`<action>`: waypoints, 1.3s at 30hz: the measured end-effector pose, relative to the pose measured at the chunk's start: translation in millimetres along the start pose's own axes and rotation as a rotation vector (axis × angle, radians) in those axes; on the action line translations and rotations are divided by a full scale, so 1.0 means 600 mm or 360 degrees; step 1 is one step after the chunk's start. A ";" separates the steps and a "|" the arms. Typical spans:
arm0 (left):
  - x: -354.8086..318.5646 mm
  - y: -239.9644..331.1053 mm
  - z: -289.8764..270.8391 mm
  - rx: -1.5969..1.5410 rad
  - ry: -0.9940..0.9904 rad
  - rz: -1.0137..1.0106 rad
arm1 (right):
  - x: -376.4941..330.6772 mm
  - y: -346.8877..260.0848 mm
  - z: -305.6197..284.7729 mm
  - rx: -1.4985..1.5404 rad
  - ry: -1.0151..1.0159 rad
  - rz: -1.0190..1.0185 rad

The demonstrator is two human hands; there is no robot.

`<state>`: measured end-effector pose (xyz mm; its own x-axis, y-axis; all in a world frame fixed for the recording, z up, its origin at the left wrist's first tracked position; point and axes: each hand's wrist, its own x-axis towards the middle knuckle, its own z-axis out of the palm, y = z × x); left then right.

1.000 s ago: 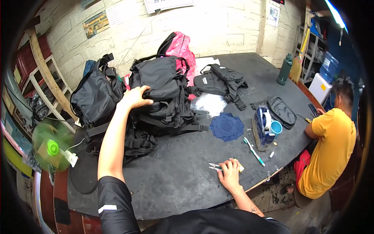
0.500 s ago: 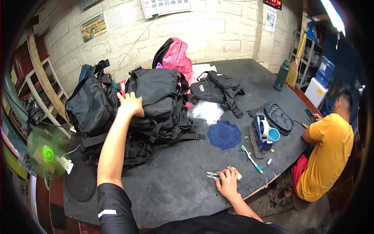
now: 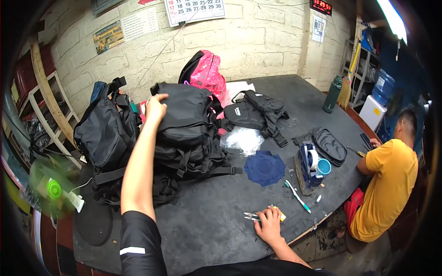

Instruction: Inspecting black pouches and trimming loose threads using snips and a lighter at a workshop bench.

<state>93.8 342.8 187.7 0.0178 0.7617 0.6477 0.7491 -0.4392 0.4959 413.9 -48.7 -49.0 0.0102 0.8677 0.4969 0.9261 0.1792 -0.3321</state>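
Left grip (image 3: pixel 155 110): bare hand, at the upper left edge of the large black backpack (image 3: pixel 184 110); fingers partly spread, some hidden against the bag, so whether it has hold of the fabric cannot be told.

Right grip (image 3: pixel 268 225): bare hand, loosely curled, resting on the counter (image 3: pixel 207 230) over small metal snips (image 3: pixel 251 216), blades pointing left; firmness of hold not visible. Yellow item (image 3: pixel 279 214), one, beside those fingers.

Main article: the black backpack, left of centre on the counter, heaped with other dark bags and straps.

Adjacent stock: black bag (image 3: pixel 108 133), one, to its left; pink backpack (image 3: pixel 211 71), one, behind; small black bag (image 3: pixel 244 114), one, to its right; clear plastic (image 3: pixel 241 140), crumpled; dark blue cloth (image 3: pixel 264 168), flat; white-and-teal toothbrush (image 3: pixel 298 197), one.

Step in hand, as judged: handling or steadying the backpack, snips kept ready. Next move, as judged, calls for a sure hold on the bag's edge, straps free of neighbouring bags, and blades clear of the fabric.
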 end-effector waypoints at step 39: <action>-0.637 0.186 0.136 0.0211 -0.0886 0.0055 | 0.345 0.103 0.023 0.0510 0.0684 0.0132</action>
<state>224.5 41.5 -52.1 0.3627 0.8998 0.2424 0.8179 -0.4320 0.3800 467.9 148.6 22.5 0.2940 0.6290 0.7196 0.7550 0.3088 -0.5784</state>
